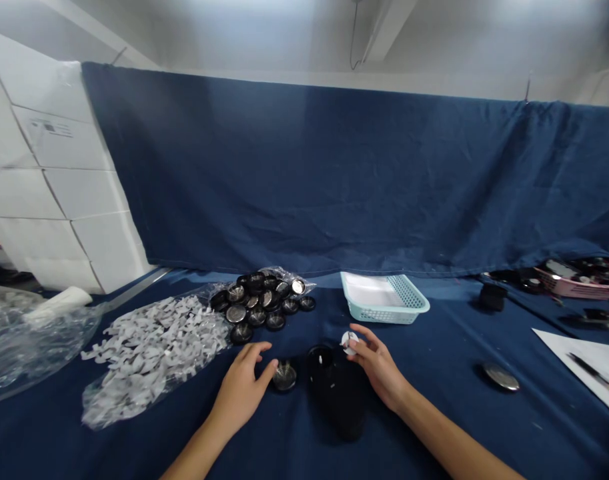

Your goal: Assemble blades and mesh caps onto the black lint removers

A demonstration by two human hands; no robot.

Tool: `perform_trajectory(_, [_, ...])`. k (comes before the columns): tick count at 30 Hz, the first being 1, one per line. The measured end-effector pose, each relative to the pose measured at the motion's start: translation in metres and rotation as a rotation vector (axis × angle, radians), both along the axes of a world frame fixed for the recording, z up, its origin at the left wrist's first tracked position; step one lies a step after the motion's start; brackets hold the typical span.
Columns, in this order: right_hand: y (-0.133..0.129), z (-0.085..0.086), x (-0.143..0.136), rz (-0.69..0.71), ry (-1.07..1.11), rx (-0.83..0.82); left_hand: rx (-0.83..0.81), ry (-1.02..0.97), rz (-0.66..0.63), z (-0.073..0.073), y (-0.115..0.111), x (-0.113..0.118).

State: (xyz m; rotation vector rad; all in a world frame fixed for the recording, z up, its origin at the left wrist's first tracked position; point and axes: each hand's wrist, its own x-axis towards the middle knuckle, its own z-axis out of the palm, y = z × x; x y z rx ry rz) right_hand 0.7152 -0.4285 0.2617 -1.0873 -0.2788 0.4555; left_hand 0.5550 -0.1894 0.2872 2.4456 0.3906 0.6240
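My left hand (240, 390) is over the blue cloth with its thumb and fingers apart and nothing between them. Its thumb tip is at the edge of a round black cap (284, 376) with a shiny inside; whether they touch I cannot tell. Between thumb and fingers, my right hand (379, 368) pinches a small white round piece (349, 343). Between both hands stands a dark black object (337, 407) with a round opening at its far end and a small white bit inside. Its exact kind is hard to make out.
Left lies a bag of white plastic clips (164, 350); behind it are piled black round caps (264, 300). A light-blue basket (387, 313) stands at the back. Rightward are a shiny oval disc (501, 377), paper with a pen (591, 368) and a pink basket (579, 288).
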Motion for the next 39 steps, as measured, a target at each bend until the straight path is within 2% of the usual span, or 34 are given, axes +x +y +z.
perform_trajectory(6, [0.0,-0.002,0.002,0.011,-0.01,-0.003,-0.035,-0.039,0.017,-0.002,0.0,0.001])
perform_trajectory(17, [-0.001,0.006,-0.003,0.01,0.011,0.03,-0.007,-0.034,-0.022,0.002,-0.009,-0.003])
perform_trajectory(30, [-0.002,0.004,-0.003,0.076,-0.04,0.023,-0.064,-0.063,0.013,-0.002,-0.008,0.0])
perform_trajectory(39, [-0.002,0.007,-0.006,0.081,-0.036,0.018,-0.068,-0.129,0.013,0.002,-0.012,-0.001])
